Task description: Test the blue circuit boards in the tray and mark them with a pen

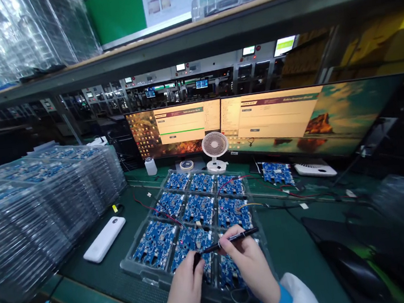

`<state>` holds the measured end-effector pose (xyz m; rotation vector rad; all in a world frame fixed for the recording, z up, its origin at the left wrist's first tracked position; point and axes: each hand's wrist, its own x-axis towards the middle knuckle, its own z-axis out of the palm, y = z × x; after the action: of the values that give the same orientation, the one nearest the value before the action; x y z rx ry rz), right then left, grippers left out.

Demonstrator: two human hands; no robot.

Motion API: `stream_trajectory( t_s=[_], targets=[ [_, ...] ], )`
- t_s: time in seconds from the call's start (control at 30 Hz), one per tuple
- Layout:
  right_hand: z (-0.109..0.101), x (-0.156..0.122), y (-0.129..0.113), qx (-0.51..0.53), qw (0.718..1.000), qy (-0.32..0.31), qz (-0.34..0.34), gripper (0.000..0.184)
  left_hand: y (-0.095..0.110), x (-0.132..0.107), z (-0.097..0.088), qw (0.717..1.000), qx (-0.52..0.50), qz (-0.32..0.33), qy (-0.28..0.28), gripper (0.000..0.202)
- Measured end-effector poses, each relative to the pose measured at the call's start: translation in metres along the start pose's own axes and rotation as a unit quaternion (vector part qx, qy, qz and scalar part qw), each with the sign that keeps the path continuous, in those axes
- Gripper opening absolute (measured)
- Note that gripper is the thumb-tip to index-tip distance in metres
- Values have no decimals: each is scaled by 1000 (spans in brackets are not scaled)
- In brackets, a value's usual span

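Observation:
A clear plastic tray (135, 267) lies on the green bench in front of me and holds several blue circuit boards (198, 210) in a grid. My right hand (250, 263) is closed on a black pen (235, 238), held nearly level over the nearest boards. My left hand (186, 291) is curled with its fingertips pinching the pen's dark left end (197, 258). Red and black wires (165, 216) run across the tray to the boards. Both wrists show white sleeves.
Tall stacks of clear trays with blue boards (38, 201) fill the left. A white power bank (104, 239) lies left of the tray. Two monitors (220, 122), a small white fan (215, 149), a loose board (277, 172) and a black mouse (352, 270) are nearby.

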<state>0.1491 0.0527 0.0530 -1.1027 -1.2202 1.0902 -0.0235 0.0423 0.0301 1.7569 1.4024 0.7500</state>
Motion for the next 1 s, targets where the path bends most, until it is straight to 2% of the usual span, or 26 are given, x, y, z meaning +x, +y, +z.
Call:
stream_trajectory(
  t_s=[0.13,0.4,0.5,0.57,0.63,0.7,0.73,0.77,0.83,0.87,0.9,0.93,1.0],
  targets=[
    [-1,-2,0,5,1000,-25,2,45,6,-4,1,1000,24,6,-8,33],
    [-4,-24,0,30,997,-69,6,49,24,-19,-2,993,49,18,-106,33],
    [-11,-37,-2,56,993,-104,-25,44,29,-22,-1,981,-21,55,-183,52],
    [-16,-46,-2,78,987,-131,-56,40,32,-26,1,958,-111,69,-255,69],
    [-20,-53,-3,93,982,-151,-70,38,37,-29,4,929,-193,54,-312,76],
    [-25,-55,-5,90,981,-157,-67,36,46,-29,3,921,-203,30,-332,75],
    [-30,-55,-5,79,983,-152,-64,34,50,-26,1,931,-170,31,-321,71],
    [-36,-53,-6,64,987,-137,-63,32,53,-22,-2,950,-118,41,-286,65],
    [-56,-46,-5,37,995,-66,-59,29,53,-8,-11,987,7,62,-149,49],
    [-70,-42,-3,37,998,-8,-56,30,50,1,-16,994,63,58,-74,43],
    [-85,-37,0,50,996,66,-38,31,45,11,-21,993,109,36,-11,40],
    [-101,-33,4,82,985,153,-21,34,39,21,-25,988,150,4,26,39],
    [-133,-27,15,112,966,233,-16,40,24,38,-26,976,212,-44,35,34]
  ],
)
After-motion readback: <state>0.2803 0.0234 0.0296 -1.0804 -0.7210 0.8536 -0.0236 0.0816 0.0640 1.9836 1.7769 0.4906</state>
